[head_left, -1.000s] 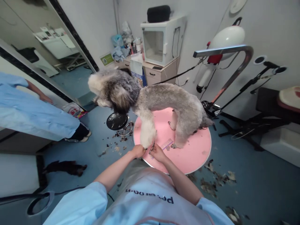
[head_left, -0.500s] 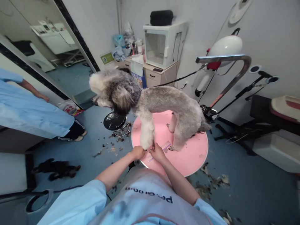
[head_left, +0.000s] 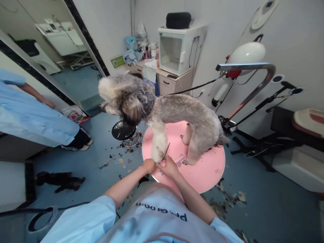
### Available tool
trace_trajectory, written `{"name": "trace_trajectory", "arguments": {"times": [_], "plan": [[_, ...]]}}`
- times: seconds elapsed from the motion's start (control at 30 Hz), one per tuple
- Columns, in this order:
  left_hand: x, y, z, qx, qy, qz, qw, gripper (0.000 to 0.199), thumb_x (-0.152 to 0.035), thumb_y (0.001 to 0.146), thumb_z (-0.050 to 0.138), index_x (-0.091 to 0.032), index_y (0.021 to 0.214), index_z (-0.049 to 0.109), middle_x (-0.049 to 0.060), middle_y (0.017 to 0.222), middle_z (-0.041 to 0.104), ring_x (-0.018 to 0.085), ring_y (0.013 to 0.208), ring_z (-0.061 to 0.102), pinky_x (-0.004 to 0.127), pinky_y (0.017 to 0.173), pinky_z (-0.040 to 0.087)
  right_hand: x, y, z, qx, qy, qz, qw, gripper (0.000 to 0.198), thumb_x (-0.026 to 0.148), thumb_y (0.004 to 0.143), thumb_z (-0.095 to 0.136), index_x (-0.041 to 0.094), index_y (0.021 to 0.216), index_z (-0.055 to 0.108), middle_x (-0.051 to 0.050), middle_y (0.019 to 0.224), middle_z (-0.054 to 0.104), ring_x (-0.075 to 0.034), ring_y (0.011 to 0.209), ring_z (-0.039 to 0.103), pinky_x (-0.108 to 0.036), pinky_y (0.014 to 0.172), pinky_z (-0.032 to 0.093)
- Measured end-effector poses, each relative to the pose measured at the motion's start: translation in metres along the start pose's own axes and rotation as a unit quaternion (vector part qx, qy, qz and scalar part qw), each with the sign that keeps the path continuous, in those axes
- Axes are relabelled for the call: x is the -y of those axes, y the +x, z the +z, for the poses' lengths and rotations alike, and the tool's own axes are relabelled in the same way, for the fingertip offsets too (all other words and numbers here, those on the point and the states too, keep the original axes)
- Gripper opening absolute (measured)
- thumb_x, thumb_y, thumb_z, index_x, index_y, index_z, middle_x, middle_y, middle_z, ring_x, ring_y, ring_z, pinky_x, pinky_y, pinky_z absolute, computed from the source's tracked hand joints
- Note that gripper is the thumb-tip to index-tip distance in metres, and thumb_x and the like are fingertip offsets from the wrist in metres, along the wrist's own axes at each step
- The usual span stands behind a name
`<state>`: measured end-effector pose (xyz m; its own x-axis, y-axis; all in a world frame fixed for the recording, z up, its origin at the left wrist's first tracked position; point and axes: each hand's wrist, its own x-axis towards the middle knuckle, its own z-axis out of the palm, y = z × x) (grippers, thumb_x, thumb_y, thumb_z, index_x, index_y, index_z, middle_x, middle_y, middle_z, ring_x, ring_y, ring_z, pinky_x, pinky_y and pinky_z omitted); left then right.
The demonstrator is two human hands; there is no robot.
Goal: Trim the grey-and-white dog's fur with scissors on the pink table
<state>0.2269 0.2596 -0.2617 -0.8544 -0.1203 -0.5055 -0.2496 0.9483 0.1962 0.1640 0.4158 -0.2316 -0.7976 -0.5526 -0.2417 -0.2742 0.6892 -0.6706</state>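
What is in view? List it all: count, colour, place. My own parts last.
Table: 1, pink, centre
Large dog: 1, grey and cream, on the table
Scissors: 1, silver, beside its front leg
Comb: 1, purple, on the table
Metal arm: 1, silver, right of the table
Stool: 1, black, left of the table
Small dog: 1, black, lower left
Co-worker: 1, blue gown, left edge
Drawer unit: 1, beige, beyond the large dog
Cabinet: 1, white, on the drawer unit
Case: 1, black, atop the cabinet
Rounded machine: 1, white, upper right
Hair clumps: many, grey-brown, on the floor
Left hand: 1, bare, at the front leg
Right hand: 1, bare, holding the scissors
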Motion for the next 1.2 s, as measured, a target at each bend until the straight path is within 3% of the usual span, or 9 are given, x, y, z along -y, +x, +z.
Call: {"name": "trace_trajectory", "arguments": {"times": [0.13,0.33,0.43,0.57,0.73,0.87,0.97,1.07,1.2], "plan": [[-0.002,0.001,0.002,-0.008,0.008,0.005,1.0,0.038,-0.026,0.092,0.04,-0.011,0.108,0.071,0.02,0.111,0.072,0.033,0.109,0.068,0.038,0.088,0.052,0.006,0.0,-0.002,-0.007,-0.031,0.031,0.999,0.022,0.017,0.085,0.056,0.015,0.107,0.057,-0.013,0.097,0.07,-0.025,0.09,0.066,-0.029,0.07,0.038],[-0.001,0.0,0.005,-0.008,0.01,0.01,1.0,0.037,-0.026,0.091,0.041,-0.013,0.106,0.072,0.018,0.108,0.073,0.033,0.106,0.069,0.037,0.085,0.053,0.007,0.0,0.001,-0.006,-0.014,0.006,1.0,0.037,0.031,0.08,0.067,0.014,0.111,0.056,-0.015,0.107,0.069,-0.028,0.096,0.065,-0.03,0.072,0.04],[0.0,-0.002,0.005,-0.013,0.007,0.007,1.0,0.038,-0.026,0.091,0.04,-0.013,0.105,0.073,0.019,0.109,0.072,0.032,0.106,0.069,0.037,0.086,0.053,0.006,0.0,0.0,-0.019,0.012,0.031,0.999,0.024,0.017,0.084,0.056,0.015,0.107,0.056,-0.011,0.096,0.071,-0.024,0.089,0.066,-0.028,0.069,0.039],[0.0,-0.003,0.004,-0.011,-0.001,0.004,1.0,0.039,-0.03,0.093,0.04,-0.014,0.108,0.073,0.018,0.11,0.073,0.031,0.106,0.069,0.035,0.085,0.053,0.001,0.0,0.002,-0.013,0.049,-0.003,0.999,0.031,0.028,0.078,0.068,0.018,0.104,0.056,-0.008,0.097,0.07,-0.024,0.089,0.065,-0.027,0.068,0.04],[0.0,-0.003,0.005,-0.011,-0.011,-0.003,1.0,0.038,-0.027,0.092,0.04,-0.013,0.105,0.073,0.02,0.11,0.072,0.031,0.108,0.069,0.036,0.087,0.053,-0.007,0.0,0.008,-0.022,0.058,0.019,0.998,0.018,0.016,0.08,0.059,0.02,0.098,0.055,-0.005,0.086,0.068,-0.021,0.082,0.064,-0.027,0.067,0.039],[-0.002,-0.003,0.003,-0.008,-0.024,-0.005,1.0,0.038,-0.03,0.091,0.042,-0.013,0.105,0.073,0.019,0.109,0.072,0.032,0.107,0.069,0.035,0.085,0.053,-0.013,-0.001,0.01,0.0,0.101,-0.021,0.995,0.027,0.028,0.076,0.067,0.02,0.098,0.054,-0.004,0.091,0.067,-0.021,0.083,0.063,-0.028,0.069,0.042],[-0.004,-0.004,0.001,-0.011,-0.03,-0.005,0.999,0.038,-0.029,0.09,0.042,-0.012,0.105,0.073,0.02,0.11,0.072,0.032,0.108,0.069,0.035,0.087,0.052,-0.02,0.0,0.013,0.001,0.12,-0.019,0.993,0.021,0.024,0.077,0.062,0.021,0.095,0.053,-0.004,0.088,0.066,-0.02,0.082,0.062,-0.028,0.07,0.043],[-0.004,-0.006,-0.002,-0.008,-0.033,-0.006,0.999,0.038,-0.027,0.09,0.041,-0.011,0.103,0.073,0.021,0.11,0.072,0.031,0.106,0.069,0.034,0.086,0.052,-0.028,0.003,0.017,0.011,0.197,-0.022,0.98,0.02,0.023,0.077,0.06,0.021,0.095,0.052,-0.002,0.087,0.065,-0.019,0.08,0.061,-0.028,0.07,0.044],[-0.002,-0.011,-0.005,-0.002,-0.038,0.005,0.999,0.035,-0.027,0.089,0.042,-0.014,0.103,0.072,0.018,0.11,0.072,0.03,0.106,0.069,0.031,0.083,0.051,-0.034,0.007,0.018,0.09,0.313,-0.04,0.945,0.031,0.026,0.068,0.069,0.021,0.093,0.052,0.0,0.086,0.063,-0.018,0.077,0.059,-0.029,0.069,0.047]]}}
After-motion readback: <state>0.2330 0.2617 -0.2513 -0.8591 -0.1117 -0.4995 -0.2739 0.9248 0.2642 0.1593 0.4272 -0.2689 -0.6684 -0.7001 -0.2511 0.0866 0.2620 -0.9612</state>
